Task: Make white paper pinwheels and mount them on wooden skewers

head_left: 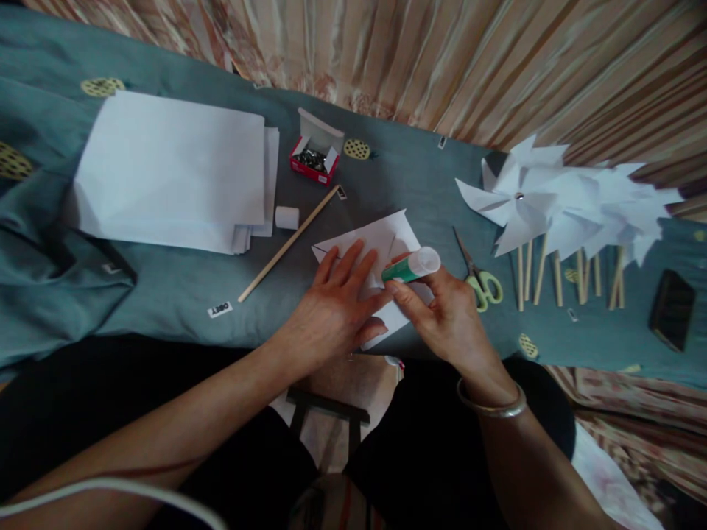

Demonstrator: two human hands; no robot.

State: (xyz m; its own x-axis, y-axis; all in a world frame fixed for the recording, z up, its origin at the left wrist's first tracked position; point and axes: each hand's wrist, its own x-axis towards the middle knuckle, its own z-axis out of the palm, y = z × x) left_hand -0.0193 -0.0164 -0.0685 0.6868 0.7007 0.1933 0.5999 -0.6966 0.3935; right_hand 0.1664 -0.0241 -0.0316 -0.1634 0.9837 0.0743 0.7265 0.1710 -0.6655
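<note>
A cut piece of white paper (401,230) lies in front of me, partly covered by both hands. My left hand (343,305) rests flat on it with the fingers spread. In my right hand (450,309) is a green and white glue stick (409,266), held tilted over the paper; its lower end is hidden by my fingers. A white cap (287,218) lies on its side to the left, beside a thin wooden stick (287,244). Scissors with pale green handles (484,288) lie just right of my right hand.
A stack of white paper (177,169) is at the left. Behind stands an open red box (314,163) of small metal pieces. Several white paper pinwheels (530,193) on sticks overlap at the right, near a dark phone (672,309). Curtains (387,59) hang along the far edge.
</note>
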